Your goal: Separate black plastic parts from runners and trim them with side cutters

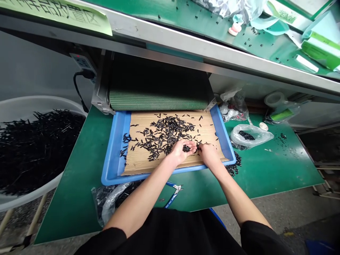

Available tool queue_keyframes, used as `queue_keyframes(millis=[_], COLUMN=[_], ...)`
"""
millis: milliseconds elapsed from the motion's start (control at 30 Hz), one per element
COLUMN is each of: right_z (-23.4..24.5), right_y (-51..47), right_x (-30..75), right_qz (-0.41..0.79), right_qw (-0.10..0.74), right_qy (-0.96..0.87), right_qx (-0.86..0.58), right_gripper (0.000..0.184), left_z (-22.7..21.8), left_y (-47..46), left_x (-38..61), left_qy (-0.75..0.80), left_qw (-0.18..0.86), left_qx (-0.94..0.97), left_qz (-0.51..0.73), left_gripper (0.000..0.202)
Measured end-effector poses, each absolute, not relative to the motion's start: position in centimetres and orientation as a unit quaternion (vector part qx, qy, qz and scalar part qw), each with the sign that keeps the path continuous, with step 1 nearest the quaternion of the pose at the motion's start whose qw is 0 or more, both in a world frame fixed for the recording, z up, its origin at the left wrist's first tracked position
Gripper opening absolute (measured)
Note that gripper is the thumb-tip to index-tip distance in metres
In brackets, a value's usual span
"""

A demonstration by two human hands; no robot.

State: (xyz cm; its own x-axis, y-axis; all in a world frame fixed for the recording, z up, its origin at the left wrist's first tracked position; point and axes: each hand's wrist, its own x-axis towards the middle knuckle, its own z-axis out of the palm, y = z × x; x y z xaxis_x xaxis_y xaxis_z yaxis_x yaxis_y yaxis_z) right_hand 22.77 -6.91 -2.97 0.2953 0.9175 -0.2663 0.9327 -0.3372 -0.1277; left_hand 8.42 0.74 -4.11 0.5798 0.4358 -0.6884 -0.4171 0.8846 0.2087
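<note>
Green bench (265,170) below a ribbed green conveyor belt (159,100), bearing a shallow blue plastic tray (114,148) lined with brown cardboard (138,159). Small black plastic pieces (164,132), heaped mid-tray, look light, stiff and prone to scatter: better scooped than pinched singly. Left hand (182,150) cupped around several; right hand (209,155) palm-down alongside, grip unclear. White round tub (39,102), clear plastic bag (251,134) and blue-handled cutters (174,193) flank the tray.

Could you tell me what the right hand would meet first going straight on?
Most likely the left hand, cupped around black pieces just ahead of the right hand, though depth is unclear.
</note>
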Motion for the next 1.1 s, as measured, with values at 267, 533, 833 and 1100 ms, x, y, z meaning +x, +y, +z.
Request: queue_keyframes(millis=[267, 533, 833, 1100], right_z=[-2.7, -0.1, -3.2, -3.0], right_y=[-7.2, -7.1, -6.2, -6.5], right_x=[24.7, 24.3, 24.4, 25.6], right_qz=[-0.188, -0.258, -0.197, -0.191], right_qw=[-0.074, -0.217, -0.056, -0.084], right_qy=[0.565, 0.577, 0.647, 0.585], right_qx=[0.800, 0.744, 0.735, 0.784], right_gripper=[0.014, 0.029, 0.026, 0.016], left_z=[-4.0, -4.0, -4.2, -4.1], left_y=[1.1, 0.9, 1.1, 1.1], left_x=[8.2, 8.4, 8.2, 8.2], left_qy=[0.396, 0.402, 0.415, 0.423], left_qw=[0.893, 0.890, 0.879, 0.872], left_qx=[0.021, 0.015, 0.000, 0.003], left_qz=[0.213, 0.215, 0.235, 0.246], left_gripper=[0.031, 0.031, 0.031, 0.031])
